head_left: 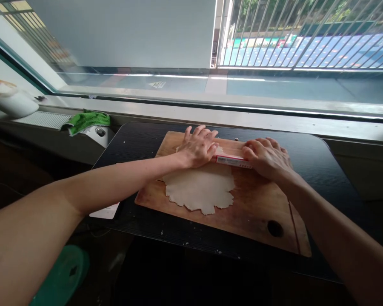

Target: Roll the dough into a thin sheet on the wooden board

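Note:
A thin, pale sheet of dough (pixel 199 189) with a ragged edge lies on a wooden cutting board (pixel 252 208). Across its far part lies what looks like a rolling pin (pixel 232 161), with a red-and-white printed label facing me. My left hand (pixel 198 146) presses on the left part of the pin with its fingers spread, over the dough. On the right end, my right hand (pixel 268 157) curls its fingers over the pin. Both hands hide much of the pin and some of the dough's far edge.
The board rests on a black table (pixel 309 170) dotted with white crumbs. A phone-like object (pixel 105 211) lies at the table's left edge. Behind are a green cloth (pixel 87 121) on a white appliance and a window ledge (pixel 178 106). A teal stool or bin (pixel 64 276) stands lower left.

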Demonstrator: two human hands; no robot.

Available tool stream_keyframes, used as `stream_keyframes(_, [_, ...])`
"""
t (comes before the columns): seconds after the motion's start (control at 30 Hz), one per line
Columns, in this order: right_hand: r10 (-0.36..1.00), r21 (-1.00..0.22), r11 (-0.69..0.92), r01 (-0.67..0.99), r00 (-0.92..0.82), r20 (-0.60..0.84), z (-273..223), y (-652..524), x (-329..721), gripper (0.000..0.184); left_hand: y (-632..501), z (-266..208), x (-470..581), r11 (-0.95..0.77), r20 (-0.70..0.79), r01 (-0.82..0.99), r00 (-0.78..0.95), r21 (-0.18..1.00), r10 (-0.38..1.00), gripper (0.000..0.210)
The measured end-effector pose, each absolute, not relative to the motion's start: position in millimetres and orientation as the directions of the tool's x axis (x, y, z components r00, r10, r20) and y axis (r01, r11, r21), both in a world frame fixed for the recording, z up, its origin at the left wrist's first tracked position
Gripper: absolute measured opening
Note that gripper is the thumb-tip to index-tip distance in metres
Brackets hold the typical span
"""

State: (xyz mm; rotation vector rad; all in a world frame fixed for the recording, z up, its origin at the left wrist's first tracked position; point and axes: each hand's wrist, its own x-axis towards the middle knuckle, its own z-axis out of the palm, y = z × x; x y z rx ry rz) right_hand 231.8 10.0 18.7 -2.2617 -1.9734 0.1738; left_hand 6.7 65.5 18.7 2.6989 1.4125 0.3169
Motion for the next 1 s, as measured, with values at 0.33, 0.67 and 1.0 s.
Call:
stream_keyframes(0.33, [0.957,-0.184,-0.290,0.939,0.278,-0.088,21.7,38.2,236.1,0.061,86.9,22.6,16.1,-0.449,0.167,0.875,0.423,0.179,0.891,0.048])
stream_keyframes(0.67, [0.938,-0.177,-0.346,0.921,0.339,-0.069,26.2,61.8,240.1,0.065,113.7,30.7,28.7,-0.378,0.133,0.907,0.357,0.188,0.924,0.055])
stream_keyframes(1.0, [0.989,-0.131,-0.127,0.983,0.135,0.057,20.1,10.7,236.8,0.060,81.2,21.9,12.4,-0.531,0.126,0.829,0.516,0.176,0.847,0.052])
